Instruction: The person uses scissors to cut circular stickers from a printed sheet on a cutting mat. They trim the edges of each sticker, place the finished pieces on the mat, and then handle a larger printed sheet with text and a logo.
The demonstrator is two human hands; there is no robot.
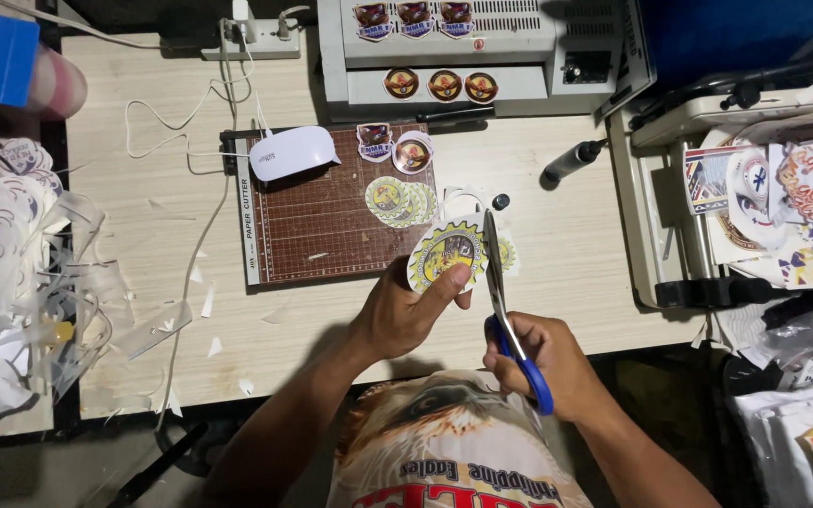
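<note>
While a round yellow-and-white sticker (446, 252) is pinched between the thumb and fingers of the left hand (405, 315), blue-handled scissors (508, 310) are gripped by the right hand (543, 362), with the blades raised against the sticker's right edge. Both are held above the front edge of the pale wooden table (143, 310). Just beyond them, a stack of cut round stickers (397, 200) is laid on a brown paper cutter (326, 235), beside a white mouse-shaped device (292, 152).

Glossy laminated paper sticker (446, 252), shiny metal blades on blue plastic-handled scissors (505, 310), matt pale wood-grain bench (152, 310), smooth white plastic mouse (292, 152) far left.
</note>
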